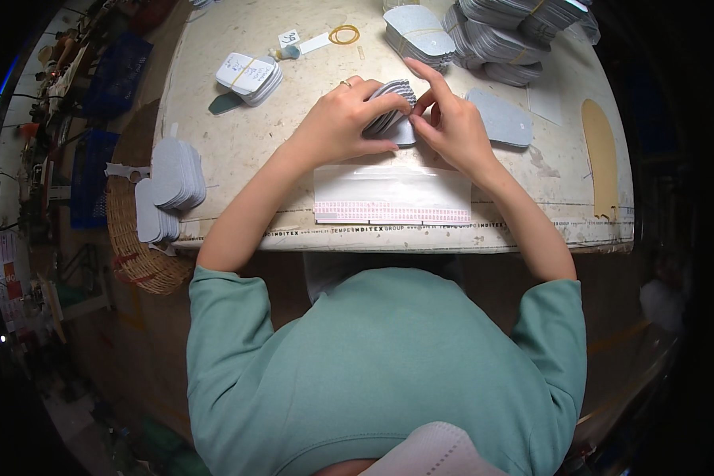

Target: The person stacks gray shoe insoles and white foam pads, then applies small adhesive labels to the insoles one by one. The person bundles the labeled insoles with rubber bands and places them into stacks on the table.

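Observation:
A fanned stack of grey insole-shaped pieces [404, 133] is between my two hands, over the middle of the table. My left hand [337, 119] is closed around its left side, fingers on top and thumb along the near edge. At the stack's right edge, my right hand [458, 131] pinches with the thumb and bent fingers, while one finger points up and away. Exactly how many pieces it grips is hidden. Just right of that hand, a flat grey piece [500, 117] lies on the table. A white sheet with pink printed rows [393, 194] lies in front of my hands.
Banded grey stacks [508, 40] crowd the far right, near another banded stack [420, 36]. A small banded bundle [250, 77] and rubber bands [344, 34] are at far left. A tan sole template [603, 159] lies right. Grey stacks [174, 174] sit over a wicker basket [131, 230].

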